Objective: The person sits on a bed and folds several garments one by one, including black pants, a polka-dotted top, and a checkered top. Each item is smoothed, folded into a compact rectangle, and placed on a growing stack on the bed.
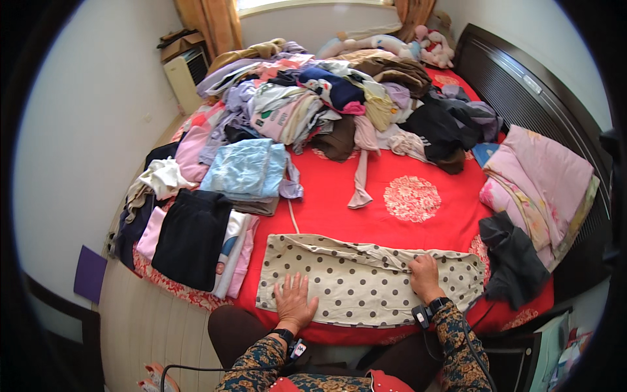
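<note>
Cream polka-dot fabric (352,294), folded into a long strip, lies across the near edge of the bed on a red patterned sheet (333,210). My left hand (295,303) rests flat on its left part, fingers spread. Near the upper edge, right of the middle, my right hand (424,275) has its fingers curled on the cloth, pinching a fold. The upper layer is rumpled along that edge. Left of the strip sit folded black trousers (192,240), beside folded white and pink garments (240,255).
A large heap of mixed clothes (294,103) covers the far side of the bed. Folded light-blue fabric (245,169) lies at the left. A dark gray garment (514,259) and a folded pink quilt (543,181) lie at the right, by the dark headboard (534,83). Cables trail from both wrists.
</note>
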`<state>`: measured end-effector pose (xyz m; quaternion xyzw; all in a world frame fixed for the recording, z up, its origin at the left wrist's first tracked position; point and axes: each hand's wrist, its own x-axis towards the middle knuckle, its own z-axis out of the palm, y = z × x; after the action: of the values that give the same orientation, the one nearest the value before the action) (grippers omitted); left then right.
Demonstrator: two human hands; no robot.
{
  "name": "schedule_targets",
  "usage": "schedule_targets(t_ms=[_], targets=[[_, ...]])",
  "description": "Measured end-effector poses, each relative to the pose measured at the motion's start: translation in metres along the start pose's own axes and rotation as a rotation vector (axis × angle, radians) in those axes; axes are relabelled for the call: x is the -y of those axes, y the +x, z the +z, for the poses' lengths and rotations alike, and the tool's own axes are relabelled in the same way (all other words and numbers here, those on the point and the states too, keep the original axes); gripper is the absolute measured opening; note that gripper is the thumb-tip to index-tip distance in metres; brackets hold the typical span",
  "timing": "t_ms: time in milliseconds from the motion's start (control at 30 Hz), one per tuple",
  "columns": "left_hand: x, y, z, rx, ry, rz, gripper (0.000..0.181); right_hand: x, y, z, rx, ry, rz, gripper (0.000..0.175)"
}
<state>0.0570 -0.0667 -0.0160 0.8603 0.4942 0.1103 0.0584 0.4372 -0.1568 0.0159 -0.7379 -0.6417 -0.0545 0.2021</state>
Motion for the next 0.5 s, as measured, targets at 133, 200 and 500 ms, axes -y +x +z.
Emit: schedule_targets(t_ms=[133, 200, 500], targets=[[-0.009, 0.009, -0.010, 0.110, -0.032, -0.100, 0.066, 0.012, -0.002, 0.001, -0.059, 0.076, 0.016, 0.019], [-0.020, 0.022, -0.012, 0.057, -0.086, 0.058, 0.064, 0.018, -0.002, 0.003, -0.091, 0.136, -0.036, 0.019], [-0.046, 0.109, 0.010, 0.194, 0.005, 0.309, 0.070, 0.032, -0.008, 0.022, 0.422, 0.018, 0.146, 0.077]])
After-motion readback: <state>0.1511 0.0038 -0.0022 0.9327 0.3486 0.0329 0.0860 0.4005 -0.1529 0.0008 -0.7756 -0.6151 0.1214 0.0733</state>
